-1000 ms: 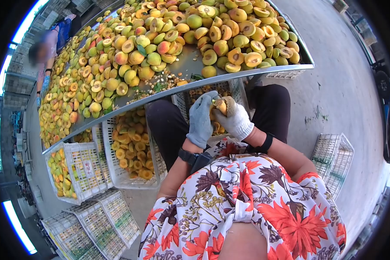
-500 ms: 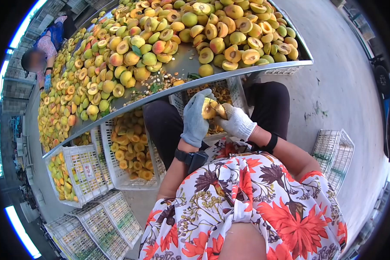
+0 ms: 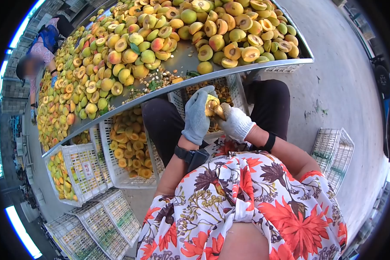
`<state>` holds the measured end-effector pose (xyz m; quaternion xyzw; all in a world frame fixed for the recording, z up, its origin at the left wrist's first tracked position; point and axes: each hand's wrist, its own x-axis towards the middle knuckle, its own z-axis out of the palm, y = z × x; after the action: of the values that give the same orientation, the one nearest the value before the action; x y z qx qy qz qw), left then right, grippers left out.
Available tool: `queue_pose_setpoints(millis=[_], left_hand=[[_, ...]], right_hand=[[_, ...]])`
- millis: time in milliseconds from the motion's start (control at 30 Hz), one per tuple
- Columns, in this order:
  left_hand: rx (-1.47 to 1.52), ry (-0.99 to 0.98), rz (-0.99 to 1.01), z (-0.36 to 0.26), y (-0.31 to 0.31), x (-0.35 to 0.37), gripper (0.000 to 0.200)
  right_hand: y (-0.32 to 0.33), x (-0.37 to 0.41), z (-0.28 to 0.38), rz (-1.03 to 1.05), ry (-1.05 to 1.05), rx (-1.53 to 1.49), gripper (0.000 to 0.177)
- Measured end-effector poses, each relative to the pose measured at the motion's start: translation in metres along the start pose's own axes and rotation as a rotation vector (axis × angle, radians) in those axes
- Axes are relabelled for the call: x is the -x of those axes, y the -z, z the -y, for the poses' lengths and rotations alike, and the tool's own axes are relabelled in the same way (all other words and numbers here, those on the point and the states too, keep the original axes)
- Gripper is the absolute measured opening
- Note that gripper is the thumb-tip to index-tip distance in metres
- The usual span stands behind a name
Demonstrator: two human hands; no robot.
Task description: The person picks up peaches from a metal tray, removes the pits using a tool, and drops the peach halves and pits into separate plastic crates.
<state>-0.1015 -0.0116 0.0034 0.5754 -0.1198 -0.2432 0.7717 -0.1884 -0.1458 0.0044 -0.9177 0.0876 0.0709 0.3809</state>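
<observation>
Head view, sole view on record. Against the frames a moment earlier, the fruit (image 3: 211,104) has gone from a closed, rounded body pressed between both gloves to an opened one. Its yellow cut flesh now faces up, just below the rim of the metal table (image 3: 247,69). I judge the splitting done and the work now at the core. My hands have kept nearly the same station below that rim throughout. My left hand (image 3: 198,116), in a grey glove, is closed around the fruit from its left side, fingers wrapped over the top and thumb side hidden. My right hand (image 3: 235,122), in a white knit glove, has its fingertips pinched on a brown piece (image 3: 219,110) at the cut face. I cannot tell whether this is the stone or a tool tip. Both forearms rise from my lap toward the table rim, wrists bent inward so the gloves meet. A black watch (image 3: 190,155) sits on the left wrist and a dark band (image 3: 268,142) on the right. Directly under the rim, behind my hands, stands a white crate (image 3: 239,93) holding cut halves. On the table above lies a heap of whole and halved fruit (image 3: 160,39). At the table's far end another person (image 3: 34,60) is at work, well apart from me.
</observation>
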Motion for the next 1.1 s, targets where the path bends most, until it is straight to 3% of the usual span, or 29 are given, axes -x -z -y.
queue_pose_setpoints(millis=[200,300,433,533,600,633,733,800,933,967,1067,1100], left_hand=[[0.003,0.06,-0.008,0.004,-0.002,-0.005,0.032],[-0.289,-0.161,0.047,0.008,-0.001,-0.003,0.033],[-0.084,0.022,0.049,0.002,-0.001,-0.005,0.033],[-0.025,-0.026,0.062,0.0,-0.001,-0.008,0.036],[-0.002,-0.118,0.048,0.006,0.001,-0.011,0.04],[0.12,-0.053,-0.054,0.01,-0.005,-0.014,0.05],[0.214,0.146,-0.113,0.012,-0.002,-0.014,0.058],[0.206,0.139,-0.122,0.014,-0.003,-0.014,0.06],[0.198,0.137,-0.054,0.014,0.003,-0.014,0.063],[0.196,0.134,-0.05,0.014,0.003,-0.013,0.064],[0.236,0.142,-0.082,0.018,0.002,-0.016,0.066],[0.209,0.121,-0.07,0.018,0.003,-0.017,0.066]], right_hand=[[-0.008,-0.005,-0.011,0.094,-0.048,-0.177,0.036],[-0.006,-0.009,-0.011,0.157,-0.1,-0.051,0.037],[-0.012,-0.007,-0.01,0.293,-0.234,-0.46,0.036],[0.003,-0.007,0.002,0.24,-0.138,-0.413,0.035],[0.005,-0.01,0.007,0.266,-0.184,-0.449,0.035],[0.004,-0.01,0.009,0.271,-0.194,-0.439,0.035],[0.004,-0.005,0.012,0.303,-0.16,-0.431,0.035],[0.006,-0.001,0.014,0.328,-0.113,-0.437,0.035],[0.024,-0.002,0.022,0.603,-0.333,-0.572,0.031],[0.023,-0.002,0.022,0.577,-0.338,-0.557,0.029],[-0.011,-0.009,-0.003,0.246,0.061,-0.339,0.028],[-0.006,-0.008,0.002,0.364,-0.085,-0.429,0.028]])
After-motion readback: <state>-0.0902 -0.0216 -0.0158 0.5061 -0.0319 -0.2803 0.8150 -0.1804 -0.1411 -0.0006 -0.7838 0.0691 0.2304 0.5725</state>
